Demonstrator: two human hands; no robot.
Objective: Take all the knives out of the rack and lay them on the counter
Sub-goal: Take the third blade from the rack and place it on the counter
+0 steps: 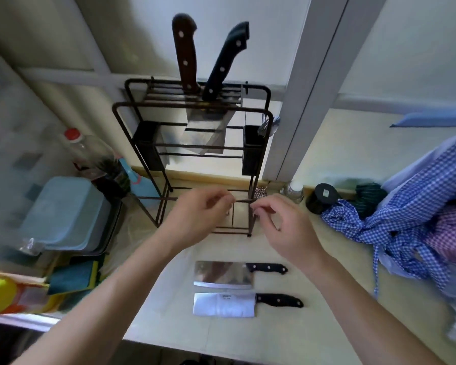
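A dark wire rack (258, 164) stands on the counter against the window. Two knives stand in its top slots: one with a brown handle (185, 56) and one with a black handle (225, 61), blades down inside the frame. Two cleavers with black handles lie side by side on the counter in front: the far cleaver (223, 274) and the near cleaver (224, 304). My left hand (195, 217) and my right hand (282, 227) hover in front of the rack's lower part, fingers loosely curled and holding nothing.
A light blue tub (66, 214) and a plastic bottle (90, 154) sit to the left. Blue checked cloth (406, 206) is piled at the right, with a black jar (323, 197) and a small glass jar (294, 192) near the sill. Counter edge (195, 349) runs below.
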